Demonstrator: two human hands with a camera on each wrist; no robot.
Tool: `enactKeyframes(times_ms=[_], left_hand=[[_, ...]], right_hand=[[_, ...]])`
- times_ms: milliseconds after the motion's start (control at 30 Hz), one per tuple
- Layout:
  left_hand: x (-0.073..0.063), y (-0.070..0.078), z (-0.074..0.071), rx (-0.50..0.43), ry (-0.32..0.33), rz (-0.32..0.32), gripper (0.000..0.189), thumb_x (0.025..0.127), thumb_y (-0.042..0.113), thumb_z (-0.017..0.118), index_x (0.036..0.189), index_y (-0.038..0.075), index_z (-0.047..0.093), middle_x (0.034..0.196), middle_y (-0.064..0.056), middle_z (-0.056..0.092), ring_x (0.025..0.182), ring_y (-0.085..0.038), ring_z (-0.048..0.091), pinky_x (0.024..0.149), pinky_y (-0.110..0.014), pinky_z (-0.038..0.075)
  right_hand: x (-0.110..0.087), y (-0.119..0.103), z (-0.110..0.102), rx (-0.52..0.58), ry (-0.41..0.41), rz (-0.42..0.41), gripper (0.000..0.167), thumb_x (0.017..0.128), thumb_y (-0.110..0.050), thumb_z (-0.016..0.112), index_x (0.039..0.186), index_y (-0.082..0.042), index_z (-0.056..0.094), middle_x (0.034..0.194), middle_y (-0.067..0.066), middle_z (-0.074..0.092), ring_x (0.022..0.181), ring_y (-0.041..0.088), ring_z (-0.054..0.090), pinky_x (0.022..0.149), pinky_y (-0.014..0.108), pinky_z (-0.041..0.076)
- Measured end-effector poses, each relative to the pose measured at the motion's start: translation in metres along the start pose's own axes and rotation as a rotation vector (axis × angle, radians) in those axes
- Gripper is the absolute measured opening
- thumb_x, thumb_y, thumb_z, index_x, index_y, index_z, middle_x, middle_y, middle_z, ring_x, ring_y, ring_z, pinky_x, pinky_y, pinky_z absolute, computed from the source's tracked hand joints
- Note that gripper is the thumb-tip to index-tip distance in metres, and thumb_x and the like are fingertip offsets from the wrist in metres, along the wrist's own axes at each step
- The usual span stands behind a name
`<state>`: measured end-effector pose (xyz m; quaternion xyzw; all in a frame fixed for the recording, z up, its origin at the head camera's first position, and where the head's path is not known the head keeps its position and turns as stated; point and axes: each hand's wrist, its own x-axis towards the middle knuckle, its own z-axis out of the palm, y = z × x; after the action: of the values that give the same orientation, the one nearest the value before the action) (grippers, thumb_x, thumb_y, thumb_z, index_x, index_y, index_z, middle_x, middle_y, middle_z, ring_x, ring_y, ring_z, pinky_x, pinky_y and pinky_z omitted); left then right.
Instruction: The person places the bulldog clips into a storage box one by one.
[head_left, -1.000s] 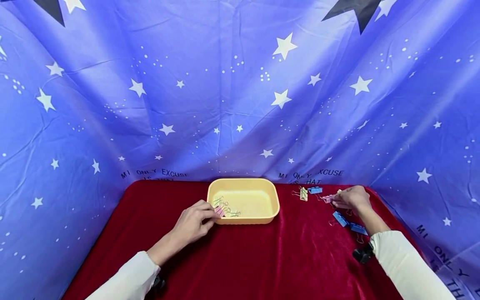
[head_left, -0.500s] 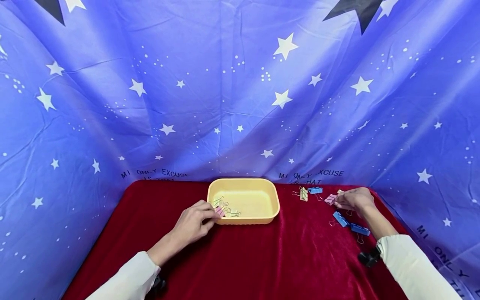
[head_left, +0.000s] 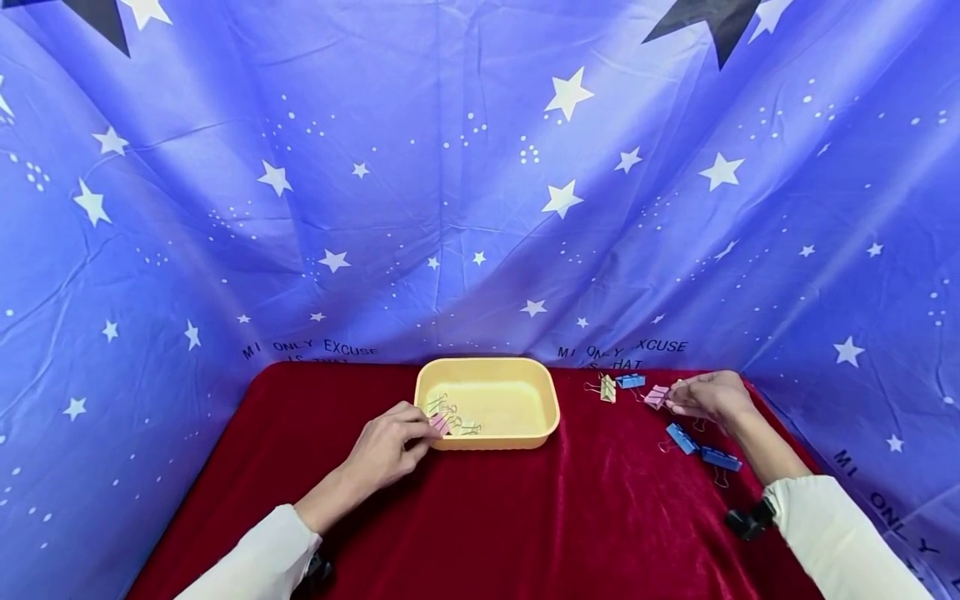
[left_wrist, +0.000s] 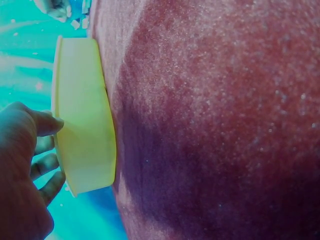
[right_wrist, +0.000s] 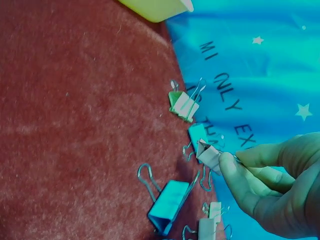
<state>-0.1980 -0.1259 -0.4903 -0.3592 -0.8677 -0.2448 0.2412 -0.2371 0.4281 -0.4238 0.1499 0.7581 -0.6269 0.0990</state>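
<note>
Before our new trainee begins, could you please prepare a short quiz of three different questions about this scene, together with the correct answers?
1. Count: in the head view, how many blue clips can be seen on the red cloth?
2. True or false: the right hand is holding a blue clip.
3. Choose one. The left hand touches:
A) the curtain
B) the yellow box
C) the red cloth

Key:
1. Three.
2. False; its fingers pinch a pink clip.
3. B.
</note>
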Motion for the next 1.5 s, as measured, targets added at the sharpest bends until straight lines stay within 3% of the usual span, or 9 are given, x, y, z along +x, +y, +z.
enactKeyframes(times_ms=[333, 600, 1067, 1500], left_hand=[[-0.001, 0.000, 0.001, -0.009, 0.013, 0.005, 0.027, 0.081, -0.003, 0.091, 0.096, 0.019, 0.091, 0.096, 0.007, 0.081, 0.096, -0.013, 0.072, 0.080, -0.034, 0.066], [-0.001, 0.001, 0.002, 0.006, 0.023, 0.017, 0.024, 0.080, -0.001, 0.094, 0.094, 0.019, 0.090, 0.095, 0.008, 0.081, 0.096, -0.012, 0.071, 0.080, -0.033, 0.066], [0.000, 0.002, 0.000, 0.005, -0.001, 0.011, 0.021, 0.083, 0.001, 0.093, 0.094, 0.019, 0.090, 0.096, 0.007, 0.081, 0.096, -0.013, 0.072, 0.080, -0.034, 0.066], [0.000, -0.001, -0.001, 0.024, -0.001, 0.017, 0.023, 0.082, 0.000, 0.094, 0.095, 0.019, 0.091, 0.097, 0.007, 0.082, 0.097, -0.013, 0.072, 0.080, -0.034, 0.067]], right_hand=[[-0.006, -0.017, 0.015, -0.032, -0.068, -0.012, 0.018, 0.104, 0.011, 0.065, 0.117, 0.012, 0.077, 0.088, 0.001, 0.085, 0.080, 0.009, 0.083, 0.084, 0.028, 0.070], [-0.002, -0.028, 0.033, -0.077, -0.079, -0.032, 0.042, 0.102, 0.010, 0.069, 0.140, 0.023, 0.061, 0.094, 0.001, 0.085, 0.084, 0.009, 0.083, 0.088, 0.029, 0.070], [0.008, -0.046, 0.076, -0.090, -0.146, -0.125, 0.047, 0.102, 0.012, 0.068, 0.145, 0.027, 0.054, 0.100, 0.003, 0.084, 0.088, 0.007, 0.081, 0.092, 0.031, 0.069], [0.010, -0.068, 0.118, -0.095, -0.169, -0.129, 0.046, 0.100, 0.011, 0.071, 0.142, 0.025, 0.059, 0.094, 0.005, 0.083, 0.084, 0.009, 0.081, 0.092, 0.031, 0.069]])
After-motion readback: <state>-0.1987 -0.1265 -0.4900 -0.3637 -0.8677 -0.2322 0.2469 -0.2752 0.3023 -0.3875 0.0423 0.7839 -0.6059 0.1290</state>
